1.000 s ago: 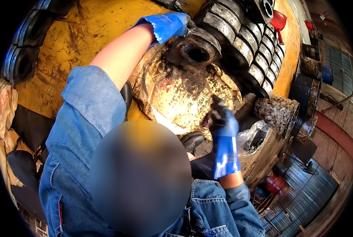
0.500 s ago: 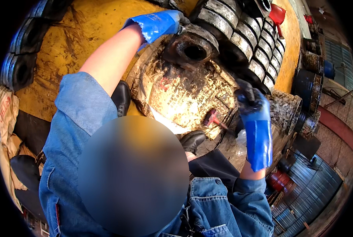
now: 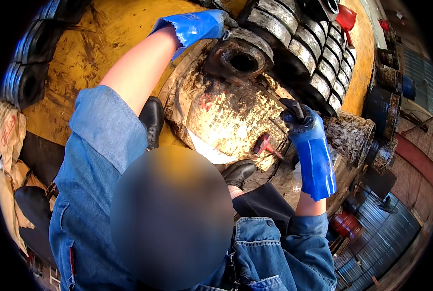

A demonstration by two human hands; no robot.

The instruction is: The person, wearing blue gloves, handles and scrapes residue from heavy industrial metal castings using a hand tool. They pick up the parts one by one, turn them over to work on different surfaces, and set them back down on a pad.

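My left hand (image 3: 199, 26), in a blue rubber glove, grips the upper left edge of a blackened hollow cylinder (image 3: 223, 57). The cylinder stands tilted, its round dark hole facing me. To the right, my right hand (image 3: 303, 123), in a blue glove with black-stained fingers, is closed around a thin dark tool (image 3: 292, 105). The tool's tip points toward the cylinder, and its exact kind cannot be made out. Below them lies a stained, pale work surface (image 3: 221, 121). A hammer with a red head (image 3: 262, 143) rests at its lower right.
Rows of similar blackened cylinders (image 3: 306, 58) are stacked at the back right, with more blocks (image 3: 29, 85) at the far left on the yellow floor (image 3: 85, 58). A red funnel-like object (image 3: 345, 18) is at top right. A grimy drum (image 3: 350, 136) stands right of my glove.
My right hand has tilted and moved slightly, so the dark tool's end now points up and left toward the cylinder. My left hand stays on the cylinder; the whole view has shifted a little.
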